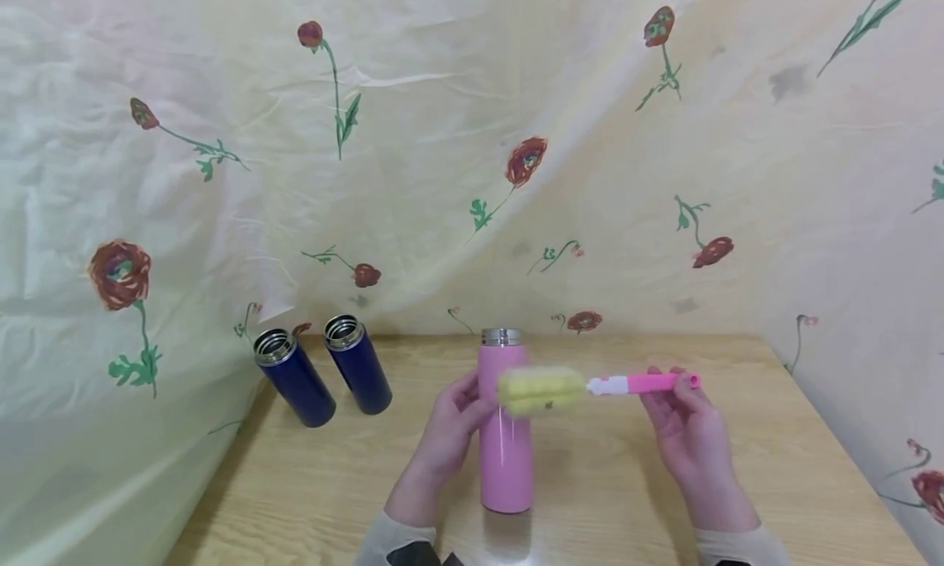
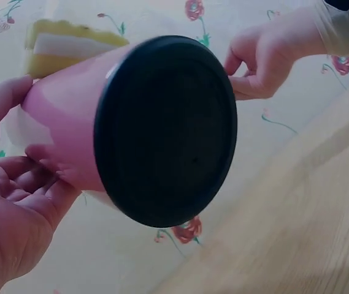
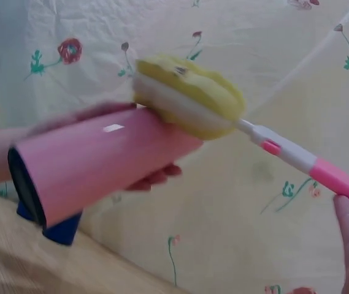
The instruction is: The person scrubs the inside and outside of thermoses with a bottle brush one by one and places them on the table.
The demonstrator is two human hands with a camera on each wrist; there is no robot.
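My left hand [image 1: 451,431] grips a pink thermos [image 1: 506,468] around its upper part. The thermos is capless, with a bare metal neck at the top, and its dark base [image 2: 165,131] shows in the left wrist view, raised off the table. My right hand [image 1: 693,443] holds a bottle brush by its pink handle [image 1: 652,382], level and pointing left. The yellow and white sponge head [image 1: 542,391] of the brush overlaps the thermos in the head view; whether they touch I cannot tell.
Two dark blue thermoses [image 1: 298,382] without lids stand at the table's left back. The wooden table [image 1: 590,517] meets a pale flowered cloth [image 1: 442,181] that hangs behind it and along both sides.
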